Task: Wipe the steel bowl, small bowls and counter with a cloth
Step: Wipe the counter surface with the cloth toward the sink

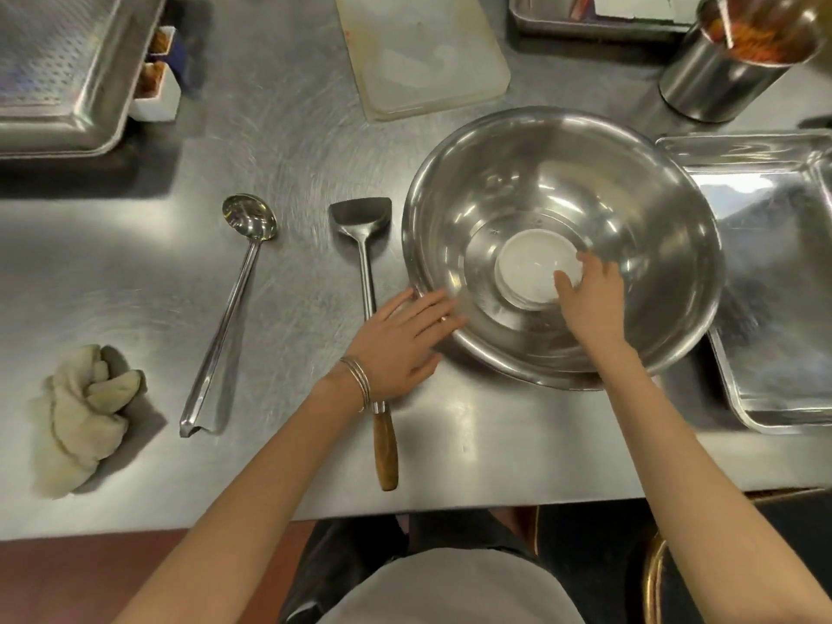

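Left hand (pixel 400 349) rests flat, fingers straight, on the near rim of the steel bowl (pixel 562 173). Right hand (pixel 590 299) grips the stacked small bowls (pixel 526 272) inside it. Bunched cloth (pixel 85 412) lies well apart on the counter (pixel 292 128), far left.

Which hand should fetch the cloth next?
Probably left. The left hand only rests on the steel bowl rim, nearer the cloth; the right hand grips the small bowls inside it.
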Motion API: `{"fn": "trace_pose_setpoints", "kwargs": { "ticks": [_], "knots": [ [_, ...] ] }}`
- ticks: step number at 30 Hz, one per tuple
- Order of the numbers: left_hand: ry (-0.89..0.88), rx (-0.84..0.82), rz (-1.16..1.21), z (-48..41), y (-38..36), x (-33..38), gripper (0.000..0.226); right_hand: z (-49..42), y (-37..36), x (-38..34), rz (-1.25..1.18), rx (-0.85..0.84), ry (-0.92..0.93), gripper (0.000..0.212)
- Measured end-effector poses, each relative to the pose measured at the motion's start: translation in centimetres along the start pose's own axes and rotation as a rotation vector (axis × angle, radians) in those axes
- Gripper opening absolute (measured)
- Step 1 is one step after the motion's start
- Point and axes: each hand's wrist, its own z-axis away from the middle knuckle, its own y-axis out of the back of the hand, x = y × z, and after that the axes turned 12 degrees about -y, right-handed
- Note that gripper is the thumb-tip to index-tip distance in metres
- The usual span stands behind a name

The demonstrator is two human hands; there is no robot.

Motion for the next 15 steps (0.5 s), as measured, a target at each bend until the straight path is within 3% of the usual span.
{"fn": "trace_pose_setpoints", "kwargs": {
  "ticks": [9, 15],
  "knots": [
    [0.223, 0.028, 0.029, 13.1, 0.1, 0.0, 0.052, 15.5, -1.6, -5.6, -0.223, 0.093, 0.365, 0.031],
    [0.35, 0.067, 0.05, 28.3, -0.6, -2.7, 0.047, 28.2, -11.0, -10.5, -0.208, -0.079, 0.383, 0.036]
  ]
}}
